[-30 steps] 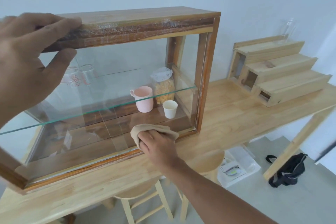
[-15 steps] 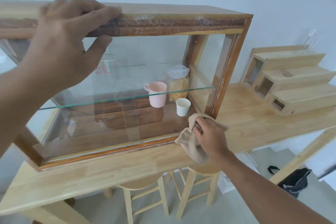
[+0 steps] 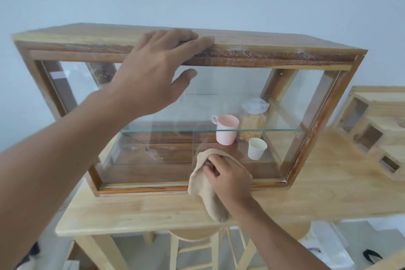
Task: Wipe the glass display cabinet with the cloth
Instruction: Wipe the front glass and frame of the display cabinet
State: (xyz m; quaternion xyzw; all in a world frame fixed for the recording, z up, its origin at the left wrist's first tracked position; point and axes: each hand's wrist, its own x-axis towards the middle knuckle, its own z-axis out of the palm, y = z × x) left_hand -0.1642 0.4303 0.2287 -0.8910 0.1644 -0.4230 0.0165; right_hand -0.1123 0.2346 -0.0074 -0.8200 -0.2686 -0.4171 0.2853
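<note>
Head view: a glass display cabinet with a wooden frame is seen standing on a light wooden table, against a pale wall. The left hand is laid over the near top edge of the cabinet, left of its middle, with the fingers spread flat on the top board and the thumb held in front of the glass; nothing is gripped by it. The right hand is closed around a beige cloth, which is pressed against the lower part of the front glass, right of centre, close to the bottom rail. The loose end of the cloth is seen hanging down over the bottom rail and in front of the near part of the table.

Inside the cabinet, a glass shelf is fixed across the middle. At the right end of the interior, a pink mug, a small white cup and a jar with a white lid and yellowish contents are placed close together. A stepped wooden stand is set on the table to the right of the cabinet. A wooden stool is visible beneath the table's near edge.
</note>
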